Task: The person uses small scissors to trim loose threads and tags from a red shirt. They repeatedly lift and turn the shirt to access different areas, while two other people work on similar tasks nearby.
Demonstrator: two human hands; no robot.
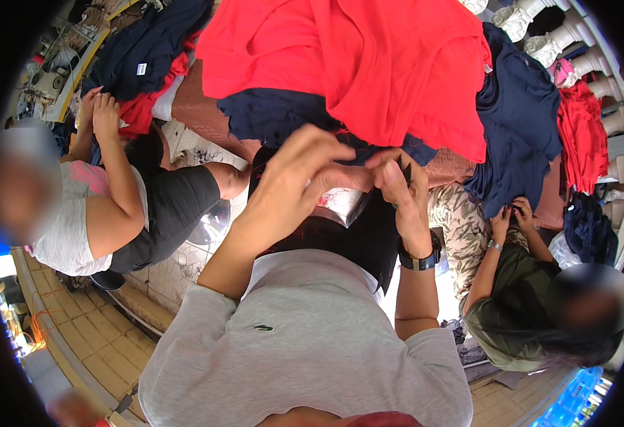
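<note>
Left hand (291, 178) curled, holding what I can't tell; right hand (403, 198) grips dark tool (404, 170), best kept off red cloth (347, 57).

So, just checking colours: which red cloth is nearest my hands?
The large middle red cloth, by your left hand and right hand; the left red cloth and right red cloth lie farther.

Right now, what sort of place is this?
Probably a porch or balcony where people work on clothes: red garments and navy garments are heaped up, and white balusters stand along the right side.
</note>
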